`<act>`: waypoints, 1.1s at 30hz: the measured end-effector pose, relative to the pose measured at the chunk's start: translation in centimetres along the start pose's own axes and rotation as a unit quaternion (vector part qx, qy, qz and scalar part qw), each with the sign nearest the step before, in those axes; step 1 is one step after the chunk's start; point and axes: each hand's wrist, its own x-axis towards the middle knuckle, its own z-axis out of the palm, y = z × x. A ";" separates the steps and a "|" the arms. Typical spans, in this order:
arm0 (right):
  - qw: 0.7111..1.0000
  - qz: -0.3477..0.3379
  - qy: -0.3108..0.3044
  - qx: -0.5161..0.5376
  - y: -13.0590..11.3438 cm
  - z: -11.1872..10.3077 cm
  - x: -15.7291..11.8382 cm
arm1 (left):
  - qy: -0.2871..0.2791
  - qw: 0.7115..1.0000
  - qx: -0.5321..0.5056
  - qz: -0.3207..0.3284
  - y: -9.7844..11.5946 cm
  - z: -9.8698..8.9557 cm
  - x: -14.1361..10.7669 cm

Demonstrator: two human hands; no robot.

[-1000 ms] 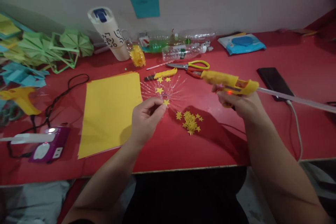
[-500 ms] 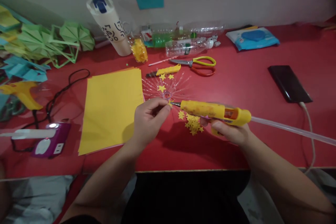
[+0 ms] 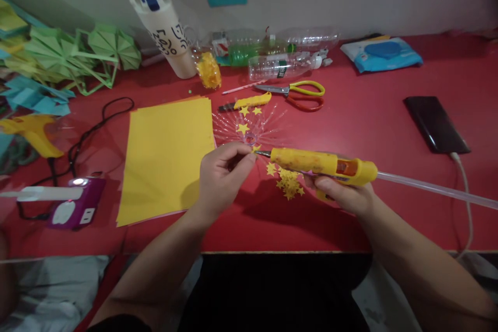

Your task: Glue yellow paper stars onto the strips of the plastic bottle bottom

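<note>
Your left hand (image 3: 220, 176) pinched a yellow star (image 3: 256, 149) mid-frame; your right hand (image 3: 348, 194) gripped the glue gun (image 3: 303, 160), nozzle at that star. Three stars (image 3: 243, 128) lay over the clear fringed plastic (image 3: 250, 138) just above; a loose pile (image 3: 290, 184) remained, lower right of centre.

Passable on the tabletop (image 3: 350, 119) between scissors (image 3: 305, 95) and phone (image 3: 436, 124). Blocked along the back edge by bottles (image 3: 286, 66) and wipes packet (image 3: 381, 55).
</note>
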 end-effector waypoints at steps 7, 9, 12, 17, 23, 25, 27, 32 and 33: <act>1.000 0.022 0.009 0.007 -0.2 0.1 0.2 | 0.006 1.000 -0.007 0.006 -0.1 0.1 -0.1; 0.999 0.032 0.005 0.016 -0.4 0.1 0.2 | 0.006 1.000 -0.006 0.006 -0.1 0.1 -0.1; 0.999 0.044 0.002 0.022 -0.5 0.1 0.1 | 0.007 1.000 -0.004 0.005 -0.1 0.1 -0.1; 1.000 0.025 0.013 0.011 -0.6 0.1 0.3 | 0.005 1.000 -0.003 0.017 -0.1 0.0 0.0; 1.000 0.009 0.017 0.018 -0.6 0.2 0.5 | 0.006 1.000 0.005 0.021 -0.1 0.0 0.0; 0.999 0.005 0.025 0.020 -0.5 0.2 0.4 | 0.006 1.000 0.009 0.018 -0.1 0.1 0.0; 1.000 0.012 0.021 0.018 -0.4 0.2 0.3 | 0.006 1.000 0.011 0.020 0.0 0.1 0.0; 1.000 0.013 0.007 0.011 -0.2 0.2 0.2 | 0.006 1.000 0.005 0.012 0.2 0.0 0.1; 1.000 0.012 0.003 0.007 -0.3 0.2 0.3 | 0.004 1.000 0.005 0.010 0.2 0.0 0.0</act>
